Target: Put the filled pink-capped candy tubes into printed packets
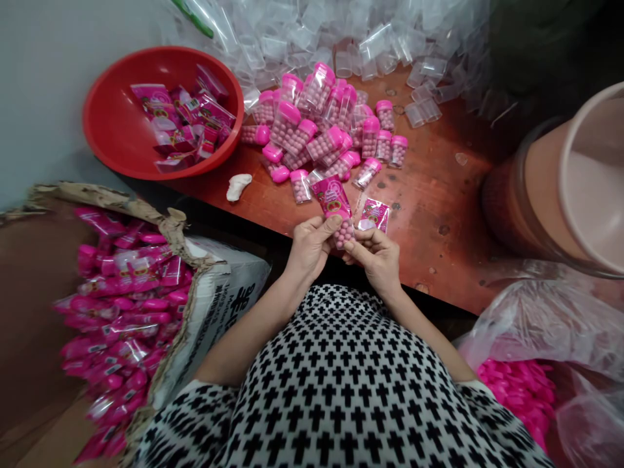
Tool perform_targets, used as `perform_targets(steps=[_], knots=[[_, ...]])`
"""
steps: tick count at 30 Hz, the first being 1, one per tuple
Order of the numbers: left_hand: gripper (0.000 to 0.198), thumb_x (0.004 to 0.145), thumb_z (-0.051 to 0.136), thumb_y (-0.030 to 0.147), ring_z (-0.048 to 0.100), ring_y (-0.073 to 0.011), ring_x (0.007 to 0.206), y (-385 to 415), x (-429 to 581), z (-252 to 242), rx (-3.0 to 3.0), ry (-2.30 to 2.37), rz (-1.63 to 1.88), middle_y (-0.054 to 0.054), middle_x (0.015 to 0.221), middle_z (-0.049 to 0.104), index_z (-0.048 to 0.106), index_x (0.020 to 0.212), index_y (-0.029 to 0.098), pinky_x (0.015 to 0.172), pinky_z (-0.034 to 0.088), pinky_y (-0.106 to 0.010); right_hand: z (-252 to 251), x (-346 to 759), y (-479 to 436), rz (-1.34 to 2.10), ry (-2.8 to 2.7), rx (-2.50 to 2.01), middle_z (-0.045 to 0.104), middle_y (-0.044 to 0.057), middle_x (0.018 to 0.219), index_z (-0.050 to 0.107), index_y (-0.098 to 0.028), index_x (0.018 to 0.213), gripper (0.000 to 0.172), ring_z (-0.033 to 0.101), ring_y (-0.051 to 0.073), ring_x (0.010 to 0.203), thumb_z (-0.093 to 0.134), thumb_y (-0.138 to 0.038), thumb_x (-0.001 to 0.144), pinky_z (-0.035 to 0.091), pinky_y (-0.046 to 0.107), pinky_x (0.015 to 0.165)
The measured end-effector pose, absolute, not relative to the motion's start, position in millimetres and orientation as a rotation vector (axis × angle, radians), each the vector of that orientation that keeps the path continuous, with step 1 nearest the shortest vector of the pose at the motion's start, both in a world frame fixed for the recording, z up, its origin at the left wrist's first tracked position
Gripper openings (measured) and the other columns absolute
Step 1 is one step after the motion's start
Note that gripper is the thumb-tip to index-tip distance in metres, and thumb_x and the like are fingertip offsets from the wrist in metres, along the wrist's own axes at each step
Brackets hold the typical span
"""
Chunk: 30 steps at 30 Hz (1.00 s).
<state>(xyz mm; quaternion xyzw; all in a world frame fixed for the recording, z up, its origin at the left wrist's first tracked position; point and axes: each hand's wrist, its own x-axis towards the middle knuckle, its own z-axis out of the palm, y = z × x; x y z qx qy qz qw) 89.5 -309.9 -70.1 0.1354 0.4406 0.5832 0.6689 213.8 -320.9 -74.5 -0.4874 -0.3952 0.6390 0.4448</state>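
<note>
While the person's left hand [311, 248] and right hand [376, 259] met just above the near edge of the reddish wooden table [439, 195], both were partly closed on a single clear tube of pink candy balls [344, 231]. The left thumb pressed against its side, the right fingers curled around its lower end, and a pink printed sachet [330, 195] covered its upper end. A second sachet [374, 215] lay flat on the table just beyond the hands. Farther up the table sat a loose heap of filled, pink-capped tubes [316, 123], and beyond it a great drift of empty clear tubes [302, 39] spilled down, with some lying loose on the wood [419, 110]. A red plastic basin [146, 53] held a pile of pink sachets [182, 120], while a cardboard carton [112, 201] to the person's left was well stocked with pink packs [121, 286] in shiny wrappers, beside a white woven sack [221, 305]. To the right, a clear plastic bag [546, 325] held a mass of loose pink caps [517, 390]. Going by these piles, many tubes had been filled, capped and wrapped, yet the empty tubes, loose caps and unused sachets remained plentiful, so much appeared left.
</note>
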Motion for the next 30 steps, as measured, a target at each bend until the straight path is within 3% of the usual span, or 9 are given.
perform_targets(steps=[8,13,20,25,30], knots=[[0.035,0.056,0.088,0.037,0.059,-0.0085,0.055,-317.6,91.6,-65.0,0.327,1.064,1.321,-0.003,0.062,0.067,0.069,0.067,0.01,0.054,0.048,-0.02,-77.6,216.9,-322.3,1.616,-1.013,-1.189,0.07,-0.004,0.063,0.064,-0.019,0.079,0.029,0.062,0.009,0.048,0.083,-0.038,0.066,0.055,0.022,0.047],[0.037,0.058,0.088,0.039,0.059,-0.0091,0.051,-316.2,91.4,-63.2,0.322,1.039,1.339,-0.003,0.061,0.066,0.069,0.071,0.01,0.051,0.047,-0.021,-75.3,216.7,-326.5,1.413,-1.203,-1.199,0.072,-0.002,0.072,0.068,-0.02,0.077,0.02,0.063,0.009,0.057,0.081,-0.033,0.07,0.056,0.022,0.055],[0.035,0.051,0.091,0.034,0.055,-0.0062,0.049,-323.7,92.1,-60.7,0.295,1.039,1.278,-0.002,0.057,0.065,0.069,0.064,0.01,0.047,0.042,-0.017,-74.2,212.8,-331.4,1.64,-0.944,-1.169,0.071,-0.003,0.062,0.064,-0.019,0.074,0.03,0.062,0.01,0.046,0.085,-0.037,0.062,0.055,0.022,0.045],[0.038,0.055,0.089,0.039,0.058,-0.0086,0.054,-324.2,92.3,-63.9,0.287,0.967,1.279,-0.005,0.063,0.067,0.065,0.062,0.01,0.051,0.045,-0.019,-75.4,217.5,-331.0,1.615,-0.966,-1.221,0.067,-0.004,0.055,0.064,-0.019,0.074,0.029,0.059,0.009,0.042,0.084,-0.038,0.064,0.051,0.02,0.041],[0.036,0.054,0.089,0.036,0.056,-0.0074,0.053,-319.9,96.5,-68.0,0.286,0.981,1.275,-0.003,0.061,0.065,0.069,0.07,0.011,0.049,0.043,-0.018,-74.0,213.3,-334.7,1.433,-1.129,-1.227,0.071,-0.002,0.07,0.067,-0.021,0.077,0.021,0.061,0.009,0.052,0.08,-0.036,0.07,0.054,0.022,0.049]])
